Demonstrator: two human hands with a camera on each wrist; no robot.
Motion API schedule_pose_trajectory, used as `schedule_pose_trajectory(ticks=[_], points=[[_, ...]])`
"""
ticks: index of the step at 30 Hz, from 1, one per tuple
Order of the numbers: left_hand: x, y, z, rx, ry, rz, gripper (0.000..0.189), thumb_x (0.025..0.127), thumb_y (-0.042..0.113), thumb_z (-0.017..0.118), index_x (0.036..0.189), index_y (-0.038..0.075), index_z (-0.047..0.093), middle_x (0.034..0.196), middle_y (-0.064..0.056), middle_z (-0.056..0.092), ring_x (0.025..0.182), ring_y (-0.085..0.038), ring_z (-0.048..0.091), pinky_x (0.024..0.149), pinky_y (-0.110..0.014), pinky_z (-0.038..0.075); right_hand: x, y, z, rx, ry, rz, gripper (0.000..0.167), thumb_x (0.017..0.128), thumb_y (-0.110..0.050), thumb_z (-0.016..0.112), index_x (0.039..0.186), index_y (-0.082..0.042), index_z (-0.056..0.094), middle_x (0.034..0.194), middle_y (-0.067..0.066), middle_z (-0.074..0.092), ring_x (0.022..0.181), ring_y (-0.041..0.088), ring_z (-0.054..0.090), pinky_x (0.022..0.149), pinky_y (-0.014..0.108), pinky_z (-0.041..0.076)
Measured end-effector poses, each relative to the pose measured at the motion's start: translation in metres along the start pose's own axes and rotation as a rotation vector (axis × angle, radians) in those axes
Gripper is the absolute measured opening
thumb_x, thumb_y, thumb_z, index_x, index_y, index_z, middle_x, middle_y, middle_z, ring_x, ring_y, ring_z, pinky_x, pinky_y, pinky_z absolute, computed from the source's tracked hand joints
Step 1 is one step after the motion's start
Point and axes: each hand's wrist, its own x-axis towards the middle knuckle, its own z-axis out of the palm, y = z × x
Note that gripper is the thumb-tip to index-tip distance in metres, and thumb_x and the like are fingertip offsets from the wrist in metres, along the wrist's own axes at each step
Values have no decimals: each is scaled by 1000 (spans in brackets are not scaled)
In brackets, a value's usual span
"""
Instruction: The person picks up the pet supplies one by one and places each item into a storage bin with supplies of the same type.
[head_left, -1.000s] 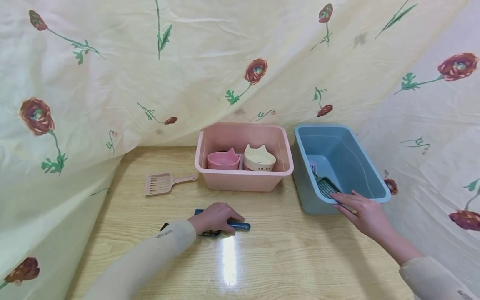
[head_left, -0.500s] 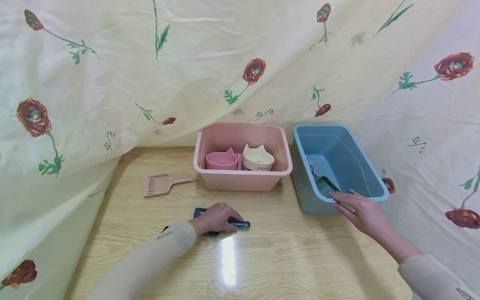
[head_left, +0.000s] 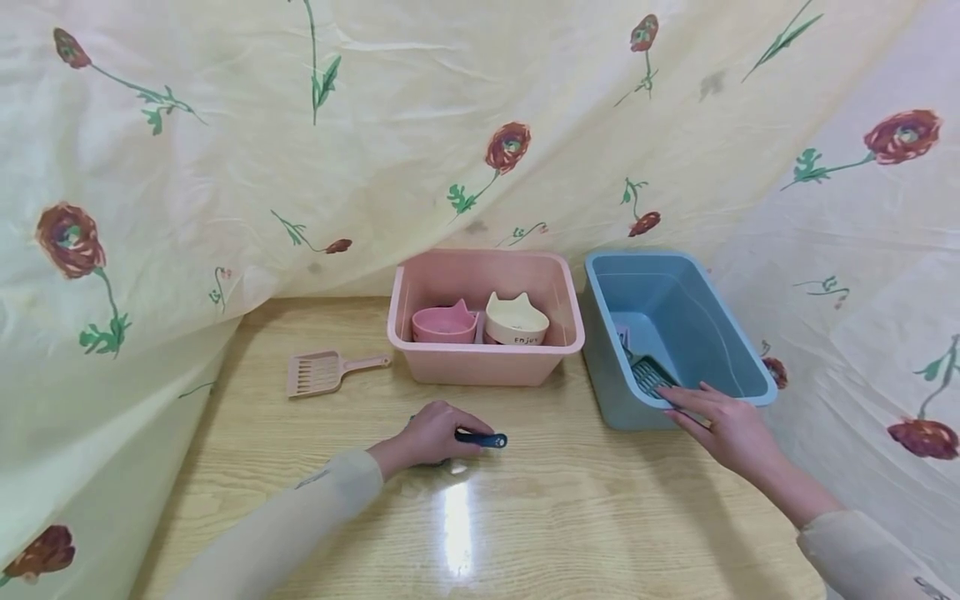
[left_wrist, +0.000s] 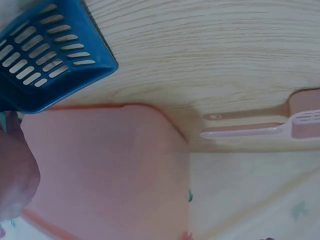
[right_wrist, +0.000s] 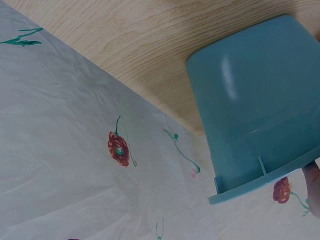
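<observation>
In the head view my left hand (head_left: 442,431) grips a blue litter scoop (head_left: 492,441) just over the table, mostly covering it. The left wrist view shows its slotted basket (left_wrist: 55,91) tilted beside the hand. My right hand (head_left: 723,422) holds the near rim of a blue litter box (head_left: 618,408), fingers over the edge and thumb outside. A dark green litter scoop (head_left: 651,375) leans inside the box, close to the fingertips. The right wrist view catches the box's outer wall (right_wrist: 250,95) and part of a finger (right_wrist: 312,187).
Left of the blue box stands a pink box (head_left: 480,367) with a pink cat-eared bowl (head_left: 444,325) and a cream one (head_left: 517,321). A pale pink litter scoop (head_left: 365,363) lies farther left on the table (head_left: 585,517). Flowered cloth (head_left: 420,117) hangs behind and at both sides.
My left hand has closed on the blue scoop and raised it slightly, with the basket shifting out of sight behind the hand. The right hand keeps its place on the rim.
</observation>
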Motion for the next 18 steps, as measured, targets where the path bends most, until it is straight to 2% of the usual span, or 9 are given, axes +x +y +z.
schedule_pose_trajectory(ticks=[4, 7, 9, 11, 14, 16, 18], points=[[1, 14, -5, -120, 44, -21, 28, 94, 23, 86, 122, 24, 83, 116, 8, 81, 105, -3, 74, 94, -28, 60, 0, 0, 0, -3, 3, 1, 70, 105, -64, 40, 123, -10, 80, 112, 13, 81, 87, 37, 79, 120, 11, 22], [2, 25, -8, -209, 81, -27, 28, 93, 22, 86, 121, 22, 83, 117, 6, 81, 105, -4, 75, 94, -29, 62, 0, 1, -1, -7, -1, 3, 64, 105, -61, 46, 123, -10, 80, 113, 13, 81, 87, 36, 80, 120, 18, 29], [4, 32, -10, -260, 116, -5, 28, 93, 21, 87, 121, 19, 83, 117, 3, 81, 104, -6, 76, 92, -28, 62, 0, 0, -2, -16, -10, 7, 63, 104, -61, 48, 123, -11, 81, 113, 12, 81, 86, 35, 80, 116, 29, 40], [5, 38, -11, -285, 159, 29, 29, 91, 20, 88, 120, 17, 84, 116, 2, 81, 105, -6, 76, 92, -26, 62, 0, 0, -3, -16, -20, 10, 62, 103, -60, 50, 123, -11, 81, 113, 13, 81, 86, 36, 80, 106, 43, 51], [6, 49, -14, -300, 233, 108, 30, 88, 16, 90, 117, 14, 84, 113, -1, 82, 104, -7, 77, 91, -22, 61, 0, -1, -4, -19, -29, 14, 65, 102, -62, 47, 123, -11, 81, 112, 13, 81, 87, 38, 79, 90, 61, 54], [7, 58, -17, -284, 279, 173, 30, 85, 15, 92, 115, 14, 85, 110, -1, 82, 103, -6, 77, 90, -19, 60, 0, -2, -4, -22, -28, 13, 66, 102, -63, 45, 122, -11, 81, 112, 13, 81, 87, 38, 79, 92, 59, 54], [8, 65, -21, -274, 319, 244, 31, 83, 13, 93, 113, 13, 85, 107, -2, 83, 100, -8, 78, 86, -18, 60, 0, -1, -4, -24, -24, 11, 69, 103, -64, 42, 122, -10, 81, 112, 12, 81, 87, 37, 80, 105, 43, 52]])
